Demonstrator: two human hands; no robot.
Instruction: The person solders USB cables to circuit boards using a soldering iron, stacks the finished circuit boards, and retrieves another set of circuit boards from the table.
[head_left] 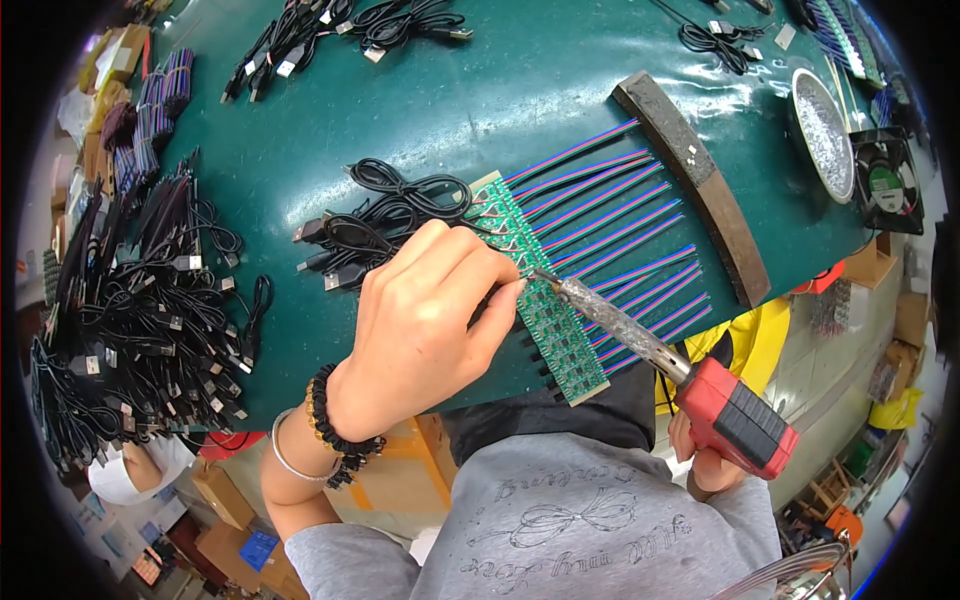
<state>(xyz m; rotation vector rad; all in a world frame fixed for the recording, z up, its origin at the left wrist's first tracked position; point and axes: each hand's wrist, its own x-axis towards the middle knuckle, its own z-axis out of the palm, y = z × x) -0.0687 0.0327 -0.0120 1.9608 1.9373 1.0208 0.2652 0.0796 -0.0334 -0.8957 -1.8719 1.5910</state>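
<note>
A panel of green circuit boards [562, 335] lies near the table's front edge. Red, blue and black ribbon wires [600, 240] fan out from its right side. Over the panel's left edge, my left hand [425, 320] is closed in a pinch on a black USB cable [486, 304], mostly hidden by the fingers. My right hand [708, 462] grips the red handle of a soldering iron [735, 418]. The iron's tip meets the panel right beside my left fingertips. Black USB cables [375, 225] run leftward from the panel's upper part, where thin wire ends lie on the boards.
A heavy brown curved bar [700, 180] lies by the ribbon wires' far ends. Large piles of black USB cables [150, 330] cover the table's left, with more cables [400, 25] at the back. A white bowl [822, 135] and small black fan [888, 185] stand at right.
</note>
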